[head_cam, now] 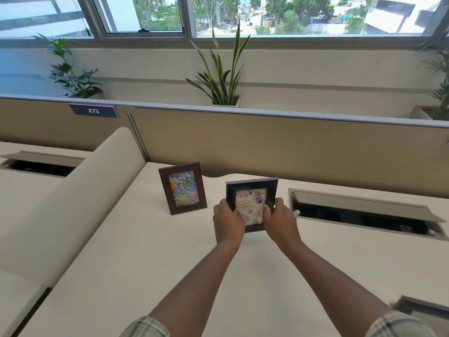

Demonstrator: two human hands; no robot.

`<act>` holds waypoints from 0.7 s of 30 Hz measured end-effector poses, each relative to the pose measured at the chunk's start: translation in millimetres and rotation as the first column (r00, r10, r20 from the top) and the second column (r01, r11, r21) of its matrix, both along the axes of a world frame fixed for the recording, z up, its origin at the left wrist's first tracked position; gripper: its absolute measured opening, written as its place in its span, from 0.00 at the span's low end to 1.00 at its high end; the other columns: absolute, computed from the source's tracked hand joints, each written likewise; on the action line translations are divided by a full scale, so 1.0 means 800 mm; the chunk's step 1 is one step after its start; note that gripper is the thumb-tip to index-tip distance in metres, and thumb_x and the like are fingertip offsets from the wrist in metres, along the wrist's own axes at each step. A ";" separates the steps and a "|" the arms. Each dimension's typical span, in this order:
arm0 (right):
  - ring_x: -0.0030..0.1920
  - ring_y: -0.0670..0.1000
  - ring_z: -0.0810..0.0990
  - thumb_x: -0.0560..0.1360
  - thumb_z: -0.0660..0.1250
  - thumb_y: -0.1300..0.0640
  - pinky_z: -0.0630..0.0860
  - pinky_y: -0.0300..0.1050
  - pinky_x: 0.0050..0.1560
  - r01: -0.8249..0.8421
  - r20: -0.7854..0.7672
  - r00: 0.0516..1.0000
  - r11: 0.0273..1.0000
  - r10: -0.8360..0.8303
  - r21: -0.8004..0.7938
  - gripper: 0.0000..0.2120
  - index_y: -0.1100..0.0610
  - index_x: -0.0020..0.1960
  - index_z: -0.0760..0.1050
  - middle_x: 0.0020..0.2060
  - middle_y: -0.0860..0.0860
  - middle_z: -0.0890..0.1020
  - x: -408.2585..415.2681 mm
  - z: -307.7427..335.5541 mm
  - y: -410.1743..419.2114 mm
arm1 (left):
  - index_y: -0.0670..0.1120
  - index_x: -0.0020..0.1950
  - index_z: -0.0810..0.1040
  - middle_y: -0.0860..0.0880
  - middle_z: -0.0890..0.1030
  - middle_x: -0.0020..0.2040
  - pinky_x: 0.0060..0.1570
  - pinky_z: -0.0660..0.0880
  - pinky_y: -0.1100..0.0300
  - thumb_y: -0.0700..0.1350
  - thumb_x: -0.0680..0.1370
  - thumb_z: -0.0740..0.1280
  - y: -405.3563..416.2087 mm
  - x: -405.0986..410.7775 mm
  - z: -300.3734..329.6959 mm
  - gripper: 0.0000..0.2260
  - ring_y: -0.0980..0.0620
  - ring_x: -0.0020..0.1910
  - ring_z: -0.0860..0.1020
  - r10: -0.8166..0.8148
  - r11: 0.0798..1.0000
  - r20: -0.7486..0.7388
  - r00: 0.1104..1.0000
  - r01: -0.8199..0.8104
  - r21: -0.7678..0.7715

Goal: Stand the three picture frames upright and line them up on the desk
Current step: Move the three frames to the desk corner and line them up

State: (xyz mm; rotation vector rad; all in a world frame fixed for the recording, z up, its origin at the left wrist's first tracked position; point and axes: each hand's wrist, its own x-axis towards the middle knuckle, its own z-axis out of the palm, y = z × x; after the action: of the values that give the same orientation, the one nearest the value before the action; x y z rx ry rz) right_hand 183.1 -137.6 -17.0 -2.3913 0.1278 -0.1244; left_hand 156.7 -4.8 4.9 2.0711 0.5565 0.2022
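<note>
A brown picture frame (182,188) with a pastel flower picture stands upright on the cream desk (145,251), near its back edge. To its right, a black frame (251,194) with a birthday card picture is upright, its lower edge at the desk surface. My left hand (228,221) grips the black frame's left side and my right hand (281,220) grips its right side. At the lower right edge lies a grey-edged flat thing (420,308), blurred and partly cut off; I cannot tell whether it is a frame.
An open cable hatch (364,215) gapes in the desk right of the black frame. A tan partition (267,142) runs along the back, with potted plants (223,76) behind it. A curved cream divider (73,203) bounds the desk's left side.
</note>
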 end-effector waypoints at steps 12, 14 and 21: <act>0.53 0.58 0.80 0.80 0.62 0.53 0.81 0.54 0.47 -0.035 -0.065 0.997 0.998 0.039 0.058 0.12 0.60 0.59 0.69 0.54 0.58 0.80 0.134 -0.042 0.071 | 0.43 0.72 0.69 0.43 0.77 0.66 0.59 0.78 0.53 0.34 0.76 0.68 0.064 0.106 -0.055 0.25 0.46 0.67 0.74 0.085 0.988 -0.023 0.996 -0.087 -0.126; 0.55 0.57 0.79 0.80 0.63 0.55 0.81 0.51 0.49 -0.064 -0.056 0.996 0.995 0.069 0.074 0.12 0.59 0.61 0.70 0.56 0.57 0.80 0.150 -0.051 0.077 | 0.43 0.75 0.65 0.42 0.75 0.68 0.59 0.77 0.54 0.31 0.76 0.66 0.071 0.117 -0.065 0.28 0.46 0.69 0.73 0.081 0.989 -0.033 0.996 -0.085 -0.123; 0.61 0.56 0.78 0.80 0.63 0.56 0.78 0.42 0.48 -0.099 -0.102 0.988 0.986 0.113 0.137 0.16 0.57 0.66 0.68 0.61 0.56 0.79 0.164 -0.076 0.084 | 0.46 0.78 0.60 0.43 0.75 0.68 0.57 0.78 0.56 0.32 0.76 0.67 0.078 0.130 -0.083 0.33 0.46 0.69 0.73 0.032 0.994 -0.049 0.998 -0.037 -0.102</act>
State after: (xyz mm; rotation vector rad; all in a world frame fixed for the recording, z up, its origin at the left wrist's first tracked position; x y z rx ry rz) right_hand 314.7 -70.3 -77.6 -2.2673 0.0576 0.0635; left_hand 260.3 57.6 -61.7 1.9717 0.6193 0.1425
